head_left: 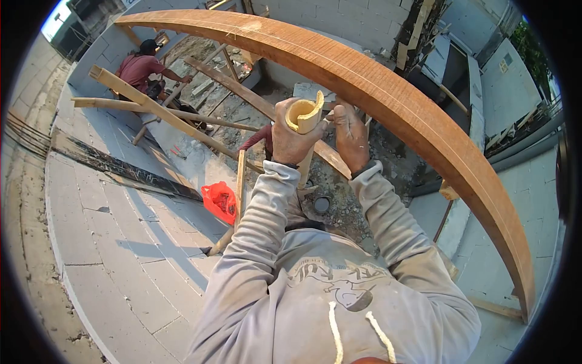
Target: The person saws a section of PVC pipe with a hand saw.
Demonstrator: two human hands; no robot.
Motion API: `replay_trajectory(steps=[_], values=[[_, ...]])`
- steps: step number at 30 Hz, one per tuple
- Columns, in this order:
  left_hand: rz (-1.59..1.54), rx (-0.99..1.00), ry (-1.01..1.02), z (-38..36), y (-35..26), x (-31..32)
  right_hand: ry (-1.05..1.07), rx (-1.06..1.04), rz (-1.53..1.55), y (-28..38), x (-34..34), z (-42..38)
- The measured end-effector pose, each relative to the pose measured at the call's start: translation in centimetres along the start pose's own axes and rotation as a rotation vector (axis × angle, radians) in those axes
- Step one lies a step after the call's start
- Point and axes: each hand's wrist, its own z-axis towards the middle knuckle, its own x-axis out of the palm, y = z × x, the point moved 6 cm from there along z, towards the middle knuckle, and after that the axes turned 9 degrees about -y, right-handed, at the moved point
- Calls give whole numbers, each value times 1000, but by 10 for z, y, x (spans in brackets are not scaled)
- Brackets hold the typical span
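My left hand (293,141) is wrapped round the upper end of a bamboo pole (305,116). The pole is yellow and hollow, with one side of its rim standing higher than the other, and its lower part runs down behind my hand. Just right of it, my right hand (351,138) is closed with the thumb upward. A small pale piece shows between the two hands, but what my right fingers hold is hidden. Beyond both hands, a long reddish wooden beam (364,70) crosses the view and looks curved in this wide lens.
Grey block walls (109,233) stand at left and right. Wooden poles (163,112) slant at left, near a red plastic bag (219,202). A person in a red shirt (134,74) works at upper left; another red sleeve (259,139) shows behind my left hand. Rubble (339,209) covers the ground below.
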Motion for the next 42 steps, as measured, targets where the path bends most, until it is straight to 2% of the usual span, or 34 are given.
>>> replay_trajectory(steps=[3, 5, 7, 8, 10, 11, 13, 15, 18, 19, 21, 22, 23, 26, 27, 28, 30, 31, 33, 34, 35, 37, 39, 41, 42], values=[[-13, -59, 12, -1, 7, 5, -7, -14, -16, -15, -9, -17], [112, 46, 8, -10, -9, 9, -19, 59, 19, 2, -24, -26], [57, 57, 0, -23, -12, 22, 10, 7, 99, 15, -36, -38], [43, 69, 66, -30, -15, 29, 8, 21, 198, 26, -42, -42], [-15, 43, 207, -42, -23, 46, -25, -18, 65, 48, -63, -52], [-120, 0, 343, -48, -23, 53, -19, -70, -38, 55, -69, -58], [-158, 41, 609, -52, -41, 63, -122, -40, -59, 53, -88, -71], [-301, -57, 774, -57, -35, 78, -58, -131, -279, 67, -101, -85], [-359, -211, 1319, -72, -37, 113, -285, -40, -382, 81, -112, -115], [-400, -196, 1376, -73, -38, 125, -350, -10, -457, 85, -115, -123], [-624, -225, 1822, -99, -47, 140, -486, -3, -573, 97, -108, -145], [-614, -197, 2026, -113, -48, 146, -575, 36, -652, 101, -106, -158], [-642, -179, 2076, -123, -53, 148, -665, 74, -730, 106, -105, -168], [-780, -521, 1903, -162, -61, 160, -921, 198, -914, 107, -124, -199], [-802, -512, 1952, -180, -69, 156, -1048, 263, -979, 108, -134, -211], [-809, -344, 1778, -186, -78, 156, -1191, 302, -884, 112, -140, -218], [-809, -25, 1472, -207, -92, 154, -1209, 336, -1037, 110, -155, -237], [-831, -27, 1507, -225, -98, 154, -1184, 371, -1162, 113, -159, -245], [-717, 99, 1292, -245, -103, 159, -1207, 394, -1218, 118, -164, -256], [-663, 111, 1260, -257, -104, 165, -1209, 430, -1204, 118, -167, -258], [-679, 125, 1274, -270, -108, 170, -1208, 460, -1187, 118, -174, -261], [-698, -101, 1271, -284, -114, 180, -1253, 500, -1147, 115, -194, -275], [-675, -24, 1347, -306, -126, 208, -1174, 496, -1239, 110, -222, -291], [-615, 22, 1709, -347, -142, 235, -1160, 457, -1193, 104, -254, -311], [-620, 169, 1815, -365, -154, 252, -1136, 416, -1161, 102, -272, -322]])
